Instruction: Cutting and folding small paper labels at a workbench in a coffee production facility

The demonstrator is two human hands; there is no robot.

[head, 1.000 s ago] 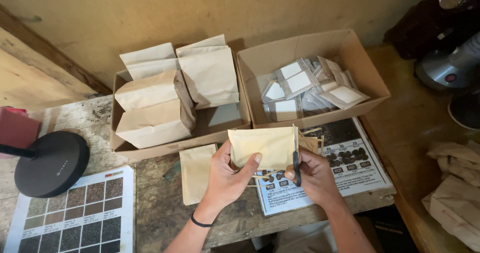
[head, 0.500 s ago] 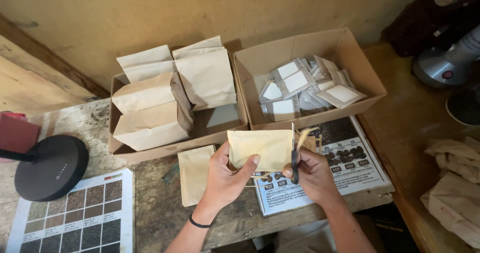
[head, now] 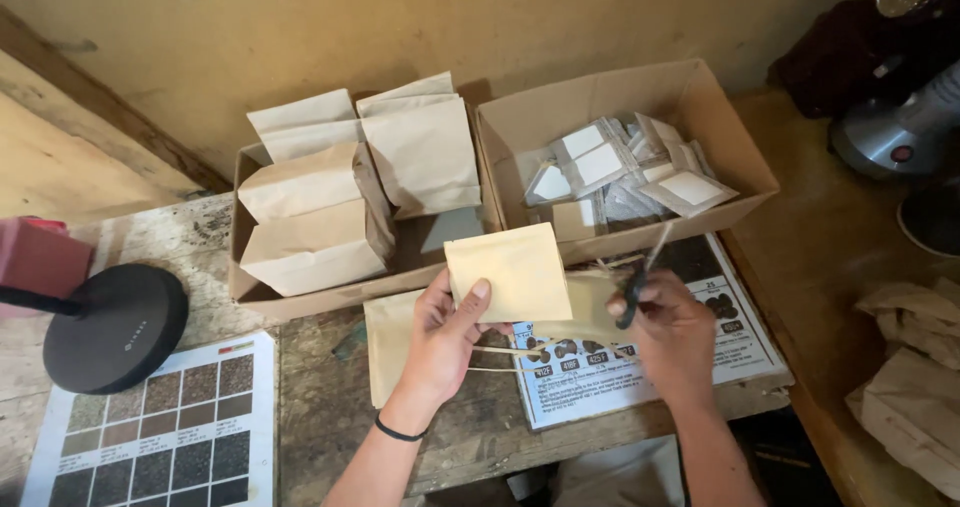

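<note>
I'm seeing the right hand covering most of the dark-handled scissors, blades motion-blurred. The small tan paper pouch is hiding part of the flat tan bag beneath. The crumpled brown paper bags are running off the right edge.

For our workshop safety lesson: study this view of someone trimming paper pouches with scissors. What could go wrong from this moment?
1. The dark-handled scissors in the right hand sit close to the left hand gripping the small tan paper pouch; fingers might get nicked.
2. Thin paper strips lie loose on the worn wooden table and could clutter the work.
</note>
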